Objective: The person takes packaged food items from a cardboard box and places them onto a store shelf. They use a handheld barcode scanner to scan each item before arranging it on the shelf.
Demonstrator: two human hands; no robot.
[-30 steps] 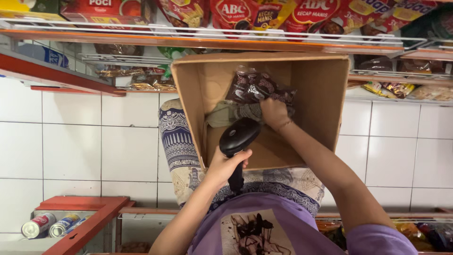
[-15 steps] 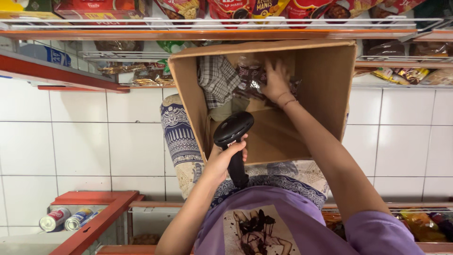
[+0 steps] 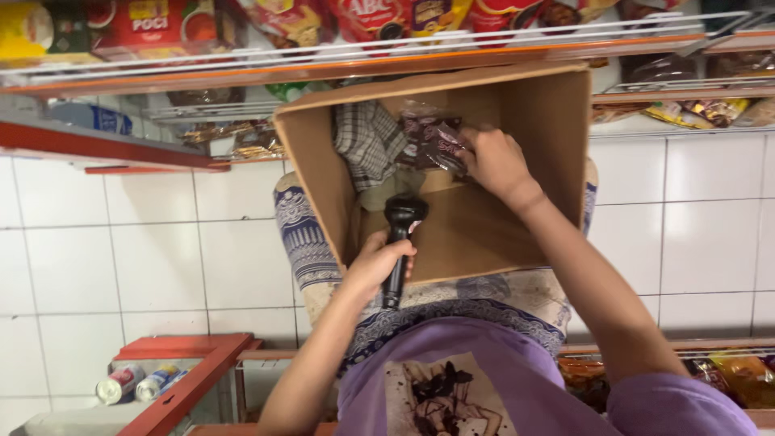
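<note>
The left hand (image 3: 378, 262), coming up from the lower middle of the frame on a bent arm, is wrapping its grip tightly around the handle of a black handheld barcode scanner (image 3: 399, 242), whose head is pointing into an open brown cardboard box (image 3: 529, 121) resting on the person's patterned lap at the centre. The right hand (image 3: 494, 164) is reaching in from the lower right on a long, nearly straight arm, its fingers pinching a bundle of dark brown glossy snack packets (image 3: 432, 139) inside the box, just beside a grey checked cloth (image 3: 367, 141). Across the top of the frame, red and yellow packages (image 3: 153, 24) are sitting on a white wire shelf with an orange edge (image 3: 339, 60). At the lower left, small drink cans (image 3: 137, 382) are lying beside a red frame (image 3: 190, 379).
</note>
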